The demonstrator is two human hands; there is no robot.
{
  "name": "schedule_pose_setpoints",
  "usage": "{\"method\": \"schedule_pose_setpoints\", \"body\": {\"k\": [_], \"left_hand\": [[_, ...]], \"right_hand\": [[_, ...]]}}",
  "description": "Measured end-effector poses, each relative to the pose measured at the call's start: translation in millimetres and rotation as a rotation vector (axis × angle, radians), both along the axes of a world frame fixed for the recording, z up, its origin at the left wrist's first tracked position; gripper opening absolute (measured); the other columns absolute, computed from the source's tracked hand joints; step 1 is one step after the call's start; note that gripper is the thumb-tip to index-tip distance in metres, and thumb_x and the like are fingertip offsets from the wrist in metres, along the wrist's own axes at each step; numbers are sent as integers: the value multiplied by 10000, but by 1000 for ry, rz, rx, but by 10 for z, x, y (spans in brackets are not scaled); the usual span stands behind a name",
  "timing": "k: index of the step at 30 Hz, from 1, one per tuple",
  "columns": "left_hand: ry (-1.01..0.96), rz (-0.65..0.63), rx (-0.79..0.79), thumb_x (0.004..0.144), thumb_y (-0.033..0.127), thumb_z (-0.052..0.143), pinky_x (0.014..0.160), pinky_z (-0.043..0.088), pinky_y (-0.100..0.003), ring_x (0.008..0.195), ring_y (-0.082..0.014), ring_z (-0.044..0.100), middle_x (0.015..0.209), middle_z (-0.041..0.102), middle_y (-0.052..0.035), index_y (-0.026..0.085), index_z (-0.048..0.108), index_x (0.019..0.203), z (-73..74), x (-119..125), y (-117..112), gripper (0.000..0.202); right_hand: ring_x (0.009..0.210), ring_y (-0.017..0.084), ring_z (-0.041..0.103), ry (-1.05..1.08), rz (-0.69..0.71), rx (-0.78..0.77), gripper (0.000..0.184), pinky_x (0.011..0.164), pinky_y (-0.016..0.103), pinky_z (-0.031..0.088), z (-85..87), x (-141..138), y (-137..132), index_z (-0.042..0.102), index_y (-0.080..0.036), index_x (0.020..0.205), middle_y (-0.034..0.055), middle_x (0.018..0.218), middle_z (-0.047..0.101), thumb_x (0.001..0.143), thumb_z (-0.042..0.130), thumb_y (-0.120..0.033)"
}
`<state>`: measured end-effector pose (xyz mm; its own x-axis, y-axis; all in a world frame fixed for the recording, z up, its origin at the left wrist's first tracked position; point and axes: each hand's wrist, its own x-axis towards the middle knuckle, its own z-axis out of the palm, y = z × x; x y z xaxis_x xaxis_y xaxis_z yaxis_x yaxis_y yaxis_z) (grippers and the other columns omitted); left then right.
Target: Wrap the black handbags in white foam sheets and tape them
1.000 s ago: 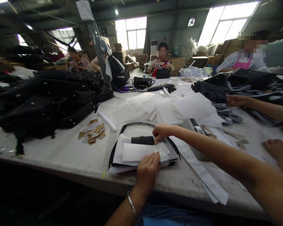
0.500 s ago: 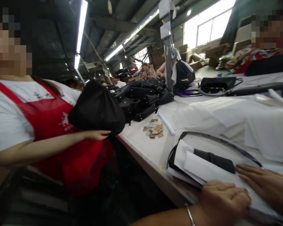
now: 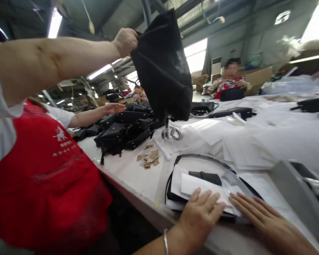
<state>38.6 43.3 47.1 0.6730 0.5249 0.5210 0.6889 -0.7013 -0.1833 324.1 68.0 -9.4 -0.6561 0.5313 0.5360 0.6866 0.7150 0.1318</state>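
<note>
A black handbag [image 3: 177,194] lies on the table by its front edge, its long strap [image 3: 207,157] looped behind it. White paper sheets [image 3: 194,183] cover much of its upper side, and a black flap shows between them. My left hand [image 3: 198,217], with a silver bracelet at the wrist, rests on the paper with fingers stretched out. Flat on the bag's right end lies my right hand [image 3: 266,221], fingers extended over the paper and what looks like clear wrapping.
A co-worker in a red apron [image 3: 61,166] holds up a black bag [image 3: 164,71] at the left. Black bags [image 3: 122,127] are piled behind small brown tags [image 3: 149,157]. White sheets [image 3: 244,145] and a grey bin [image 3: 295,198] are to the right.
My left hand has gone from curled fingers to lying flat on the paper. The co-worker has raised the black bag high over the table. My view has swung to the right.
</note>
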Motion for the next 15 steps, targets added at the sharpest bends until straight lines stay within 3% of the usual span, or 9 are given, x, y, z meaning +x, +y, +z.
{"method": "schedule_pose_setpoints", "body": {"k": [4,6,8,10,12,15], "left_hand": [[33,89,-22,893,408,658,1090,468,-489,1363,-271,483,1473,527,-62,223,483,1419,69,-266,109,584],[27,103,-56,838,383,732,1064,498,-480,1354,-285,494,1472,527,-71,212,472,1427,35,-335,147,666],[1,93,-73,847,279,728,1059,510,-445,1328,-264,524,1441,560,-72,203,490,1408,-46,-370,160,614],[-40,70,-77,891,187,661,1067,508,-421,1301,-233,552,1399,599,-68,201,511,1387,-143,-387,151,519],[-84,60,-80,925,142,591,1078,499,-428,1293,-222,560,1380,614,-71,199,515,1383,-217,-399,137,468],[-106,61,-96,947,125,538,1079,497,-440,1299,-227,555,1389,606,-80,190,505,1394,-241,-403,138,453]], "right_hand": [[1288,229,566,8,-143,-35,820,1061,468,463,218,203,62,325,-369,1538,-20,1469,529,802,399,-14],[1282,242,571,54,-172,-62,696,1079,484,451,305,187,-57,444,-342,1477,11,1432,572,856,398,-33],[1214,258,620,156,-187,-145,481,1055,457,480,383,64,-256,592,-302,1346,51,1338,648,923,450,-121],[1040,246,701,319,-218,-324,299,922,384,563,443,-127,-459,687,-266,1176,78,1168,728,962,481,-225],[845,232,734,498,-276,-582,239,753,336,598,469,-323,-591,712,-238,1042,78,988,762,963,501,-316],[765,245,719,791,-343,-924,228,717,353,587,426,-530,-625,688,-206,899,62,845,747,879,591,-411]]}}
